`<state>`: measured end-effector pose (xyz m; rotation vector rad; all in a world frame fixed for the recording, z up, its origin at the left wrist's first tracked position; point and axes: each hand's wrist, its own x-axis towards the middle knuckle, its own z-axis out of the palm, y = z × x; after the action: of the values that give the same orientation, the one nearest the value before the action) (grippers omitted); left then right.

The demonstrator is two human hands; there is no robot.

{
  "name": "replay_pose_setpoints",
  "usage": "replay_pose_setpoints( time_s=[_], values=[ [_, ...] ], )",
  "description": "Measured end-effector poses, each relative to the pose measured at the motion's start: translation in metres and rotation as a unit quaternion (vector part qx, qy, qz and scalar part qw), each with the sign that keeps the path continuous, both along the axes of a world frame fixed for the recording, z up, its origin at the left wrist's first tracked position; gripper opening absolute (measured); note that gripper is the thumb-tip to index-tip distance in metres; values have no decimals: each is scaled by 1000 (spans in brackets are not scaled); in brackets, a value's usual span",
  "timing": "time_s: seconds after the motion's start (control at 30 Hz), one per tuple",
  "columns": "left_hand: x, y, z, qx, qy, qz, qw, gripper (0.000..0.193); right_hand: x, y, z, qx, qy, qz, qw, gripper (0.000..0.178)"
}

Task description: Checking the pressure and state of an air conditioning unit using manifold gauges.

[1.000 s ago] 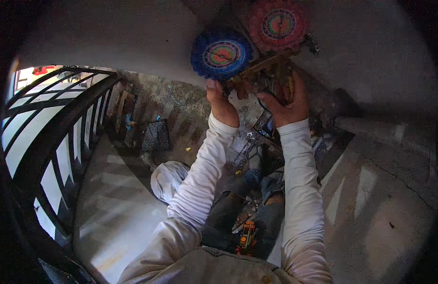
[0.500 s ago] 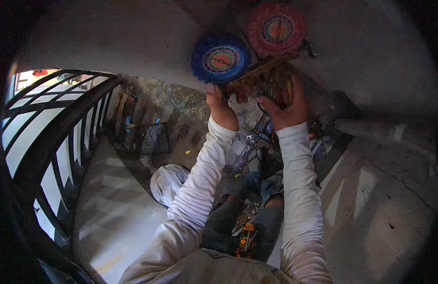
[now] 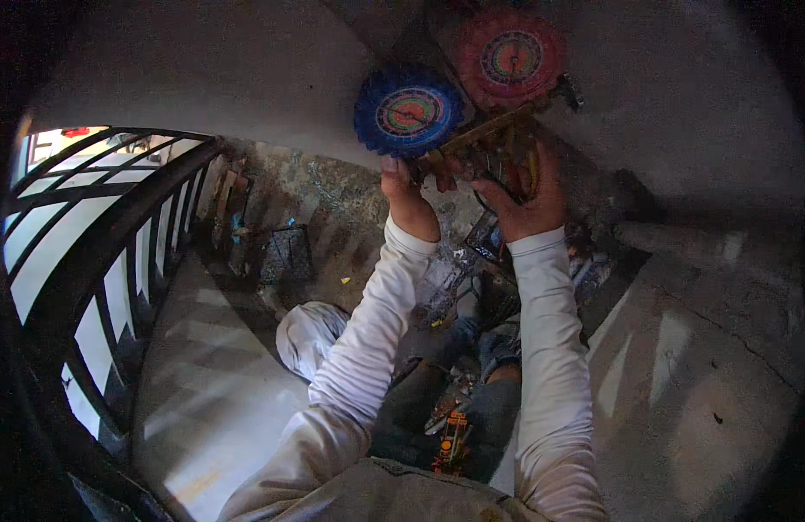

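A manifold gauge set is held up against the wall in front of me. Its blue-rimmed gauge (image 3: pixel 409 112) is on the left, and the red-rimmed gauge (image 3: pixel 511 57) sits higher on the right. A brass-coloured manifold bar (image 3: pixel 489 129) runs slantwise below them. My left hand (image 3: pixel 409 198) is closed at the bar's left end, thumb just under the blue gauge. My right hand (image 3: pixel 535 202) curls around the fittings below the bar's right half, where a yellowish hose or fitting (image 3: pixel 532 165) shows beside the fingers. Shadow hides the exact grip of both hands.
Black metal railing (image 3: pixel 115 235) curves along the left. A dark mesh-like object (image 3: pixel 286 254) lies on the stained ground beyond my knees. Below my arms is an orange-and-black object (image 3: pixel 452 444). A pale ledge (image 3: pixel 707 348) with a crack is at right.
The gauge set has shifted very slightly downward and to the right. Both hands keep their hold in nearly the same place.
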<state>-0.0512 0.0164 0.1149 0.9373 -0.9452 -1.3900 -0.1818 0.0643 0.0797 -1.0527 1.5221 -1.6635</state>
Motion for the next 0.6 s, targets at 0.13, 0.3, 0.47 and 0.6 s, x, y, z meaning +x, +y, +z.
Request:
replay_pose_setpoints(
  time_s=[0.13, 0.3, 0.47, 0.6],
  values=[
    [-1, -2, -5, 11, 29, -22, 999, 59, -6, -1, -12, -3, 44, 1, 999, 81],
    [0, -2, -5, -2, 10, 5, 1000, 60, -2, -2, -12, -20, 1, 1, 1000, 80],
    [0, -2, -3, 0, 22, -15, 1000, 58, -3, -2, -7, 1, 23, 0, 1000, 79],
    [4, -2, -4, 24, -15, 16, 999, 56, -1, -2, 0, -16, -22, 22, 999, 78]
  ],
)
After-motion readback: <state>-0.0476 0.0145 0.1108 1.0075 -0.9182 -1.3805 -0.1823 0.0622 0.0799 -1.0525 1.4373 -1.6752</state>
